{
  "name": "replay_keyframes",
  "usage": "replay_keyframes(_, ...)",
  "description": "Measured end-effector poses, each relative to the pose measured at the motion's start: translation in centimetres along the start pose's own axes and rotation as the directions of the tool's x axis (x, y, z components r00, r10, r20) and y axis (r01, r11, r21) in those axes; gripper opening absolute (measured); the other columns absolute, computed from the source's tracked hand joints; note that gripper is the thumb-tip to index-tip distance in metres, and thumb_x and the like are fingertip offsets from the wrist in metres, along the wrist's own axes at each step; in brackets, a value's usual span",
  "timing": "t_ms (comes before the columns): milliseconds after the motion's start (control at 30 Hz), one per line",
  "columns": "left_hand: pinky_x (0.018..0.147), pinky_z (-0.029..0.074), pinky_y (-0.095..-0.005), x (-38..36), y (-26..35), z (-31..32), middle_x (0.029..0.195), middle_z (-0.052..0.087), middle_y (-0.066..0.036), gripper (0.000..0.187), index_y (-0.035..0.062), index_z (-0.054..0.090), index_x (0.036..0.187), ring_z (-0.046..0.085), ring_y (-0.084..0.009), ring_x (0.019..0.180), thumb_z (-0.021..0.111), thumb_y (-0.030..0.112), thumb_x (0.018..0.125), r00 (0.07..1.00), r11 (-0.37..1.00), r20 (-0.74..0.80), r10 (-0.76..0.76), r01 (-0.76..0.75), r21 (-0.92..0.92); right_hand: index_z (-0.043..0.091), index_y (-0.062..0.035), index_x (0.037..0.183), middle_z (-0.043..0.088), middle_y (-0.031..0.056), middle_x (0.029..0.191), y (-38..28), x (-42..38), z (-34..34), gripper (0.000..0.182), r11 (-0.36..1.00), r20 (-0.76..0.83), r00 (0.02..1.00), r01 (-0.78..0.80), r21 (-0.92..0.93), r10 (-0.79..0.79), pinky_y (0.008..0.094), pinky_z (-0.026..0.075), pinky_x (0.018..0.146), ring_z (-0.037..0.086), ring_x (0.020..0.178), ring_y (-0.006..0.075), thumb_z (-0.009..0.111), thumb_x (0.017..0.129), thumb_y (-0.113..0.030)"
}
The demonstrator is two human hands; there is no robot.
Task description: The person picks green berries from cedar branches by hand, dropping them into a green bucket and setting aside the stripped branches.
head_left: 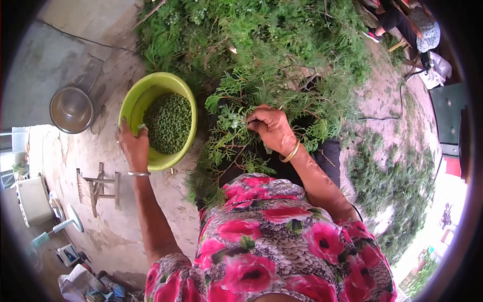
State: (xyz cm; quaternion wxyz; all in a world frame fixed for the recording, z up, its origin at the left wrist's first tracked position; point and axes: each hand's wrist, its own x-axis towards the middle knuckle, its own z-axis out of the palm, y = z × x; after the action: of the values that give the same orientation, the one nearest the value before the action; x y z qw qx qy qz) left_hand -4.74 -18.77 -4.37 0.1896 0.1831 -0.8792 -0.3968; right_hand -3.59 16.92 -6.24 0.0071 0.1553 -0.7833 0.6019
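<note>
My left hand (134,146) is at the near left side of a yellow-green plastic tub (188,93), its fingers curled over the rim. A small pale piece shows at the thumb tip; what it is I cannot tell. Small round green cones (170,123) fill the tub's bottom. Over my lap lies a leafy conifer branch (246,156) with flat, scaly sprays. My right hand (274,128), with a gold bangle on its wrist, pinches the branch between thumb and fingers, right beside a cluster of pale green cones (231,121).
A big heap of cut conifer branches (251,35) lies ahead. More greenery (392,186) is spread on the ground at right. A metal basin (72,110) and a small wooden stool (98,189) stand at left. Another person (397,25) sits at the upper right.
</note>
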Motion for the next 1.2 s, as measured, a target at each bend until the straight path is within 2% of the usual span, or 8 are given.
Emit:
replay_keyframes(133,0.070,0.055,-0.0307,-2.8,5.8,0.9,0.097,0.067,-0.014,0.046,-0.0014,0.058,0.118,0.067,-0.0195,0.083,0.071,0.000,0.074,0.934,0.989,0.340,0.112,-0.137,0.048,0.064,-0.0022,0.083,0.067,0.0103,0.080,0.1,0.1,0.1,0.022,0.999,0.000,1.000,-0.026,0.034,0.026,0.0323,0.052,0.068,0.062,0.077,0.0243,0.063,0.068,0.015)
replay_keyframes(267,0.072,0.055,-0.0278,-7.4,12.1,4.7,0.096,0.065,-0.011,0.038,-0.0064,0.059,0.115,0.063,-0.0145,0.078,0.064,-0.003,0.078,0.642,0.817,0.751,0.155,0.343,-0.462,0.065,-0.0028,0.082,0.067,0.0098,0.079,-0.1,0.2,0.2,0.021,0.999,-0.025,1.000,-0.006,0.051,0.007,0.0335,0.051,0.068,0.061,0.076,0.0246,0.065,0.068,0.012)
replay_keyframes(400,0.069,0.054,-0.0259,-8.3,13.3,8.0,0.094,0.066,-0.008,0.034,-0.0070,0.059,0.116,0.062,-0.0113,0.075,0.062,-0.003,0.082,0.644,0.751,0.749,0.158,0.414,-0.514,0.065,-0.0044,0.082,0.066,0.0090,0.076,-0.7,0.4,-0.5,0.018,0.998,0.030,0.999,0.033,-0.061,-0.031,0.0353,0.049,0.069,0.060,0.074,0.0267,0.069,0.068,0.007)
replay_keyframes(733,0.053,0.047,-0.0254,-9.1,12.2,10.2,0.069,0.062,-0.004,0.019,-0.0054,0.063,0.099,0.056,-0.0091,0.056,0.065,0.001,0.081,0.651,0.887,0.668,0.361,-0.019,-0.461,0.064,-0.0059,0.079,0.064,0.0089,0.073,0.3,0.4,-0.2,0.017,0.988,0.028,0.998,0.053,-0.144,-0.050,0.0370,0.048,0.068,0.059,0.073,0.0296,0.069,0.066,0.004)
replay_keyframes(900,0.048,0.040,-0.0356,-8.6,11.9,9.6,0.058,0.052,-0.013,0.020,-0.0042,0.057,0.078,0.049,-0.0189,0.046,0.068,0.012,0.078,0.588,0.854,0.645,0.489,-0.474,-0.215,0.063,-0.0066,0.079,0.065,0.0081,0.074,0.0,0.5,-0.2,0.018,0.988,0.046,0.996,0.087,-0.130,-0.081,0.0367,0.047,0.069,0.059,0.073,0.0295,0.070,0.066,0.004)
replay_keyframes(1033,0.049,0.039,-0.0383,-8.9,11.2,8.7,0.058,0.053,-0.013,0.022,-0.0049,0.055,0.075,0.048,-0.0199,0.045,0.066,0.014,0.078,0.554,0.846,0.691,0.465,-0.507,-0.163,0.063,-0.0068,0.079,0.065,0.0078,0.075,-0.4,0.5,-0.3,0.019,0.983,0.045,0.994,0.106,-0.148,-0.101,0.0367,0.046,0.069,0.058,0.072,0.0295,0.070,0.065,0.005)
replay_keyframes(1133,0.045,0.039,-0.0332,-9.0,11.9,6.9,0.058,0.056,-0.009,0.019,-0.0042,0.057,0.072,0.049,-0.0159,0.045,0.063,0.013,0.079,0.492,0.955,0.833,0.252,-0.268,-0.130,0.064,-0.0067,0.080,0.065,0.0076,0.074,-0.1,0.5,-0.2,0.021,0.954,0.075,0.977,0.211,-0.211,-0.200,0.0354,0.048,0.069,0.059,0.073,0.0280,0.067,0.065,0.008)
replay_keyframes(1200,0.042,0.036,-0.0256,-9.3,12.0,5.5,0.060,0.059,-0.005,0.014,-0.0020,0.060,0.073,0.049,-0.0101,0.046,0.061,0.011,0.079,0.482,0.968,0.876,-0.034,0.235,-0.091,0.064,-0.0058,0.081,0.065,0.0076,0.074,0.3,0.3,-0.1,0.021,0.983,0.031,0.991,0.134,-0.122,-0.131,0.0342,0.049,0.068,0.060,0.073,0.0255,0.066,0.067,0.010)
